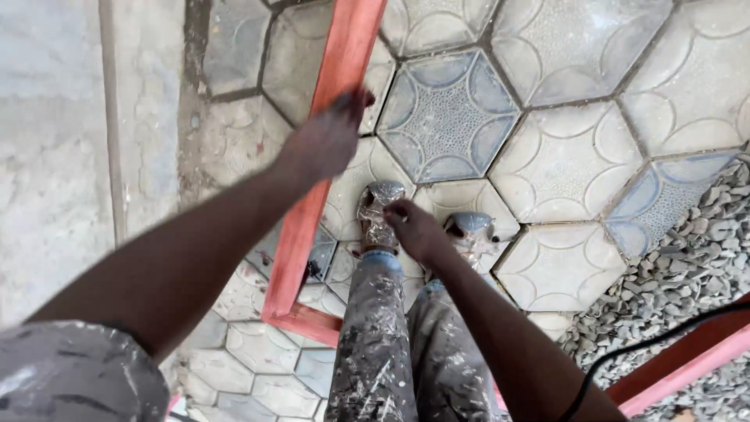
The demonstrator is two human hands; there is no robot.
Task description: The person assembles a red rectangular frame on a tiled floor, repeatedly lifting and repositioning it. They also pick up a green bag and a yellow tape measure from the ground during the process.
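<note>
Floor (pixel 578 148): hexagonal pavers, grey with some blue, patterned. Gravel (pixel 687 273) borders it at lower right. Red frame (pixel 332 86) stands on the pavers, its long rail running up the view and a corner near the person's feet. Left hand (pixel 328 137) rests on that rail, grip closed over its edge. Right hand (pixel 414 230) hangs free above the paint-spattered shoes (pixel 379 211), fingers loosely curled, holding nothing. A black cable (pixel 648 344) crosses the lower right.
</note>
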